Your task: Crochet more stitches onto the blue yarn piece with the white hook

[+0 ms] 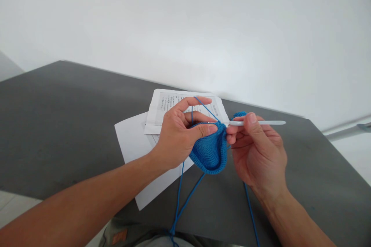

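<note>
Yarn [208, 110] is best held taut over the raised forefinger of the left hand [177, 133], whose thumb and middle finger pinch the blue crochet piece [208, 152] at its far edge, above the table [72, 123], while the right hand [265, 156] pinches the hook [272, 122] level.

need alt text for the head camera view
A person's left hand pinches a blue crocheted piece, yarn draped over the index finger, while the right hand holds a pale-handled crochet hook at its upper edge. A printed sheet and white paper lie on the dark grey table.
</note>
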`<state>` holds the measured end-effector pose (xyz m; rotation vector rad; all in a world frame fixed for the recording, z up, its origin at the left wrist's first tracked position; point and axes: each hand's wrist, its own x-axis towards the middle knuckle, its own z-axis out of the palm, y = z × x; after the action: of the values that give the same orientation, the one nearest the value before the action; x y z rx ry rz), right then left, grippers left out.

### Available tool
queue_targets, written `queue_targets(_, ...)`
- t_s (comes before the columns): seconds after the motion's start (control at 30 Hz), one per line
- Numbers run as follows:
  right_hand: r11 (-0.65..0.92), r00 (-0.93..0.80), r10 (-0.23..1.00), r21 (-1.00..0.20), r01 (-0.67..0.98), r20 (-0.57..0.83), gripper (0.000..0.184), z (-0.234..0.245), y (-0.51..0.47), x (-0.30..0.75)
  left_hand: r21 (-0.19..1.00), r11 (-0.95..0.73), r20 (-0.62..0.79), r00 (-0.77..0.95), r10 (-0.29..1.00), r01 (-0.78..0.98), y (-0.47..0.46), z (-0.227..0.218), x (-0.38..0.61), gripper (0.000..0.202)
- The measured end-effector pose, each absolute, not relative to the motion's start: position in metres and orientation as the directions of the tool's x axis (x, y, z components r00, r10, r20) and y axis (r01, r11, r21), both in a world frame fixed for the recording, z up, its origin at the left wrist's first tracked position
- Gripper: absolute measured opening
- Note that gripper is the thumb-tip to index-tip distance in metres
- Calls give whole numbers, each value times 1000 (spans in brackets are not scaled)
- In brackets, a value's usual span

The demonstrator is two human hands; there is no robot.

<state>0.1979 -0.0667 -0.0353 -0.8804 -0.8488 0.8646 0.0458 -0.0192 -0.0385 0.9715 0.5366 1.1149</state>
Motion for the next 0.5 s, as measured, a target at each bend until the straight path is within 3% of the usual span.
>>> queue_targets(0.13,421,414,852,-890,-174,321,20,-37,-69,197,861,114,93,374,923,-496,-19,-39,46,57)
queue_targets(0.27,528,416,759,-847,56,501,5,-42,-75,194,850,141,69,373,925,-507,-19,-39,48,59)
queue_targets(0.4,588,291,709,-766,258,642,14,-44,-81,196,848,157,56,380,923,-506,-18,-37,47,58)
queue_targets(0.5,646,117,598,-564,515,793,27,-42,-82,201,844,177,15,352,936,-506,-18,-34,47,57)
